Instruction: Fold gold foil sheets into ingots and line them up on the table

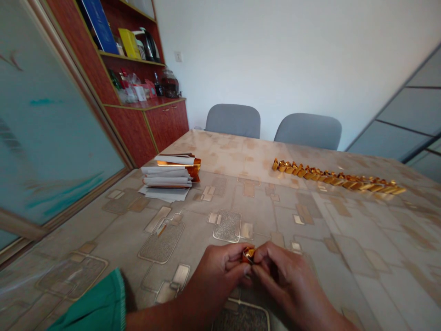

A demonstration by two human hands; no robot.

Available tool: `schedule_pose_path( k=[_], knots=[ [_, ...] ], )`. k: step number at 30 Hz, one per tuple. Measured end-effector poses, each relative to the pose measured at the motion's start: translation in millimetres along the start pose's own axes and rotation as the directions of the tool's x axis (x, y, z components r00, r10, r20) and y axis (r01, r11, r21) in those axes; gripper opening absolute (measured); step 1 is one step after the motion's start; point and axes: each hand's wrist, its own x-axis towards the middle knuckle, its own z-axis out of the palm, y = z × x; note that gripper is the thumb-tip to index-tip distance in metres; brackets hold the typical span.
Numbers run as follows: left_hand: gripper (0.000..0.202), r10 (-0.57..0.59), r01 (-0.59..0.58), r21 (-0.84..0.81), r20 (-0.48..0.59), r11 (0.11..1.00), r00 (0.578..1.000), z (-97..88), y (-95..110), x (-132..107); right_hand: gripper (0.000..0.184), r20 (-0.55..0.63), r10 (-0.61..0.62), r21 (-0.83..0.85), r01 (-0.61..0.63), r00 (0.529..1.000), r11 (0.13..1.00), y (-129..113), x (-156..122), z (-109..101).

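The person's 2 hands are working close together just above the near edge of the counter (pixel 310 262). The left hand (pixel 213 280) and the right hand (pixel 285 280) are meeting around a small folded piece of gold foil (pixel 248 255), and the fingers (pixel 234 252) of both hands are clenching it from either side, pinching it between their tips. The piece is mostly hidden by those fingers, so its exact shape is hard to tell, though a shiny gold and orange edge is showing between them.

A green sleeve (pixel 93 303) is lying at the lower left, beside the left forearm. Further along the counter, to the left, a stack of white paper sheets (pixel 165 177) is sitting with a copper-gold foil edge (pixel 195 168) showing along its top. To the right, a long row of folded gold foil ingots (pixel 337 177) is stretching across the patterned cover, well apart from the hands.

Beyond the counter, 2 grey chairs (pixel 233 120) (pixel 308 131) are standing against a white wall (pixel 275 55). A red wooden cabinet (pixel 138 133) is holding a kettle (pixel 149 45) and a glass jar (pixel 170 83) on its shelves, beside a sliding glass door (pixel 51 124).
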Motion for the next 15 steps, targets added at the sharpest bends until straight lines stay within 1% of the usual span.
schedule_pose_path(
  k=[2,5,7,9,10,11,13,14,15],
  knots=[
    [0.021,-0.021,0.022,-0.035,0.006,0.999,1.0,-2.1,-0.3,1.5,0.015,0.029,-0.013,0.052,0.011,0.999,0.999,0.6,0.9,-2.9],
    [0.032,-0.065,0.065,-0.12,0.005,0.991,0.998,-7.1,-3.9,4.2,0.019,0.008,0.025,0.116,-0.026,1.0,0.993,3.3,1.5,-5.8],
    [0.041,-0.091,0.085,-0.194,-0.023,0.977,0.996,-9.4,-6.4,5.6,0.018,-0.021,0.058,0.156,-0.054,0.998,0.986,6.4,1.2,-5.0],
    [0.043,-0.116,0.096,-0.262,-0.064,0.96,0.991,-9.6,-7.5,6.3,0.017,-0.041,0.105,0.245,-0.092,0.994,0.965,9.9,0.4,-2.0],
    [0.043,-0.121,0.094,-0.288,-0.078,0.953,0.99,-9.0,-7.3,6.4,0.016,-0.044,0.14,0.331,-0.118,0.989,0.936,11.6,-0.1,-0.1],
    [0.042,-0.116,0.086,-0.31,-0.081,0.947,0.99,-8.2,-6.8,6.3,0.015,-0.039,0.18,0.436,-0.145,0.983,0.888,13.1,-0.6,1.9],
    [0.039,-0.087,0.061,-0.334,-0.064,0.94,0.994,-6.5,-5.1,6.1,0.016,-0.014,0.243,0.642,-0.177,0.97,0.746,15.3,-1.4,5.4],
    [0.038,-0.075,0.053,-0.334,-0.052,0.941,0.996,-6.1,-4.3,6.0,0.017,-0.005,0.257,0.711,-0.177,0.966,0.681,15.9,-1.7,6.8],
    [0.037,-0.07,0.051,-0.329,-0.045,0.943,0.997,-5.9,-3.9,6.0,0.018,0.002,0.264,0.748,-0.177,0.964,0.64,16.2,-2.0,7.7]
  ],
)
